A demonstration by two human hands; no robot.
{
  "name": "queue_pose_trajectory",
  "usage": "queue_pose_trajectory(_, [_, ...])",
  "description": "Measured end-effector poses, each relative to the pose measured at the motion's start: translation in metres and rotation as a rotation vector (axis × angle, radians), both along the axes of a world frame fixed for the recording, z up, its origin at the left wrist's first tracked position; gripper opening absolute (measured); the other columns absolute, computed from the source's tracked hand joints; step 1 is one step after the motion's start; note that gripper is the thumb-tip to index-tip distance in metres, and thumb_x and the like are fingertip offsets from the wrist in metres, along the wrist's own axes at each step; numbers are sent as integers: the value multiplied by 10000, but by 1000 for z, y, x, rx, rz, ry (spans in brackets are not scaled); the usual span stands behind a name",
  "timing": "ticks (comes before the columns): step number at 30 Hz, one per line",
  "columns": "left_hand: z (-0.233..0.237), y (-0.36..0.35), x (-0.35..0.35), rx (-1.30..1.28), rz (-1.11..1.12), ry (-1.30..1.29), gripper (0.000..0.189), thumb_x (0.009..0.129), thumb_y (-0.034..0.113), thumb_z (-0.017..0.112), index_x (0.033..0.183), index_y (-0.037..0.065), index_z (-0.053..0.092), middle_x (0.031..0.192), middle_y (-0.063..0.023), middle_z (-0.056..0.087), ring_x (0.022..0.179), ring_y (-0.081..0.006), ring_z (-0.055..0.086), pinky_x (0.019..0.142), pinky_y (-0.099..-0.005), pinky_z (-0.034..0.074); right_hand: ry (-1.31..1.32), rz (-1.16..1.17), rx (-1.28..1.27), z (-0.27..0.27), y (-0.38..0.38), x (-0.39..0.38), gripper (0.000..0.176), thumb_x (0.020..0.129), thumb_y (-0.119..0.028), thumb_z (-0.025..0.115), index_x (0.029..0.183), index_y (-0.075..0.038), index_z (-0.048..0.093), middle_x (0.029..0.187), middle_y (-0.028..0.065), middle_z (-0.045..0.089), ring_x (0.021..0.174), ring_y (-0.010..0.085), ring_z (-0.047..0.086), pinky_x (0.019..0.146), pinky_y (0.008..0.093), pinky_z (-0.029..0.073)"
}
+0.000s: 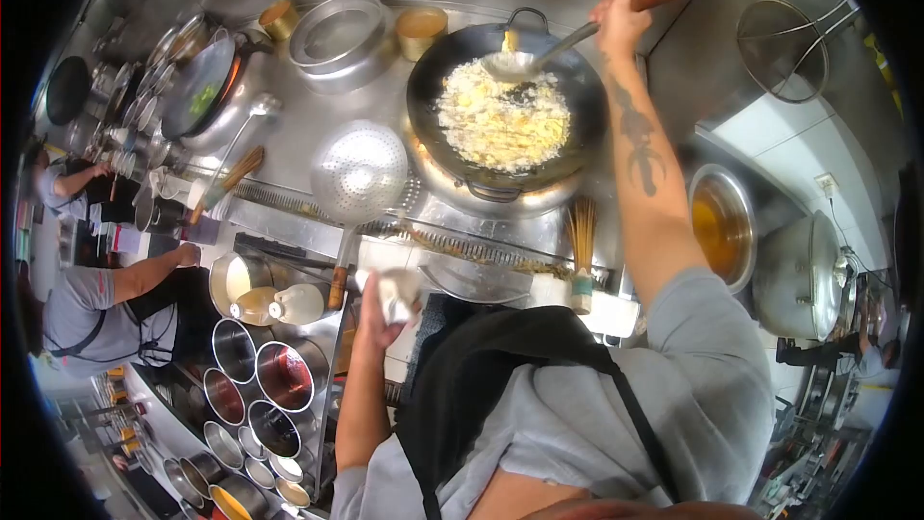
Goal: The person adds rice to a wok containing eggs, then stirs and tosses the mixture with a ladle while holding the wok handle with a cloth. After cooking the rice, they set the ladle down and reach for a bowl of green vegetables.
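My right hand [619,21] is closed round a ladle [568,41], near the wooden end of its handle. The ladle's bowl rests at the far side of the rice in a black wok [423,87]. White rice mixed with yellow egg [500,120] spreads across the wok's bottom. A bit of egg clings to the far wall below the loop handle. Low in front of the stove, my left hand [377,316] is closed on a whitish, crumpled cloth [397,295], slightly blurred. Beside it, a perforated strainer [360,171] lies with its wooden handle pointing towards me.
A bamboo brush [581,241] stands right of the wok's front. Several sauce pots [286,376] and two bottles [296,303] crowd the left side. A basin of orange liquid [722,221] and a lidded pot [797,274] stand right. A co-worker [96,313] is at the left.
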State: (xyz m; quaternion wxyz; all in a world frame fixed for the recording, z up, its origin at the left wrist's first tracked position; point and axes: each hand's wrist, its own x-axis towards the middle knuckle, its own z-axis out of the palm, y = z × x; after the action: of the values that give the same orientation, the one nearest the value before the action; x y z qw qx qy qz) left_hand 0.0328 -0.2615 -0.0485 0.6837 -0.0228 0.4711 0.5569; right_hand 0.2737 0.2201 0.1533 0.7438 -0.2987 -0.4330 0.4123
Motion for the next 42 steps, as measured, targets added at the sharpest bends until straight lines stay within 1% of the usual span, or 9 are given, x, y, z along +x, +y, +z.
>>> queue_pose_trajectory(10, [16, 189, 96, -27, -103, -88, 552, 868, 709, 325, 937, 213, 555, 800, -28, 600, 711, -209, 570, 581, -403, 435, -229, 228, 71, -29, -18, -53, 128, 867, -109, 605, 789, -44, 527, 560, 19, 479, 394, 78, 413, 363, 262, 333])
queue_pose_trajectory(16, [23, 204, 103, -99, -43, -127, 378, 901, 550, 438, 923, 189, 547, 777, -10, 562, 707, -198, 543, 542, -355, 420, -189, 262, 142, 7, -52, -76, 230, 857, -115, 626, 700, -87, 460, 574, 2, 464, 414, 81, 403, 381, 254, 333])
queue_pose_trajectory(20, [5, 214, 94, -34, -104, -87, 140, 844, 275, 620, 913, 173, 552, 735, -7, 542, 647, -164, 529, 493, -300, 434, -486, 532, -28, 10, -71, -92, 257, 867, -133, 624, 693, -102, 437, 557, -21, 428, 405, 63, 369, 382, 248, 309])
queue_pose_trajectory(23, [-15, 220, 91, -55, -126, -60, 188, 849, 272, 617, 988, 158, 560, 874, -45, 576, 807, -207, 532, 568, -339, 470, -562, 540, 3, 53, -104, -83, 267, 861, -140, 632, 677, -106, 442, 550, -33, 427, 400, 59, 363, 377, 246, 304])
queue_pose_trajectory(29, [-26, 224, 77, -32, -188, -159, 217, 834, 252, 651, 995, 139, 560, 900, -57, 569, 817, -222, 508, 575, -343, 470, -742, 603, -33, 16, -70, -54, 266, 866, -198, 636, 661, -94, 503, 521, -30, 451, 448, 68, 425, 435, 246, 330])
queue_pose_trajectory(36, [-53, 221, 83, 178, -191, -243, 106, 893, 193, 561, 935, 99, 539, 887, -54, 572, 764, -177, 549, 556, -306, 473, -609, 257, -134, -8, -104, -25, 272, 838, -256, 676, 679, -75, 551, 548, -7, 487, 490, 95, 474, 473, 272, 390])
queue_pose_trajectory(39, [53, 145, 117, 23, -107, -192, 79, 925, 184, 502, 960, 119, 531, 885, -49, 569, 749, -157, 555, 548, -285, 472, -950, 176, -388, 36, -62, -9, 266, 867, -222, 632, 674, -51, 569, 557, 18, 516, 482, 102, 480, 455, 287, 392])
queue_pose_trajectory(40, [83, 123, 121, -42, -131, -177, 79, 930, 182, 494, 976, 127, 526, 887, -46, 566, 756, -152, 549, 550, -285, 475, -442, 210, -190, 65, -74, -10, 227, 857, -229, 633, 759, -40, 556, 535, 36, 493, 403, 175, 506, 390, 321, 400])
queue_pose_trajectory(42, [104, 105, 122, -105, -169, -180, 87, 936, 183, 494, 1012, 142, 509, 898, -36, 553, 763, -148, 532, 571, -296, 486, -227, 280, -78, 83, -53, 5, 261, 856, -247, 630, 735, -26, 560, 534, 45, 501, 399, 180, 506, 373, 321, 386])
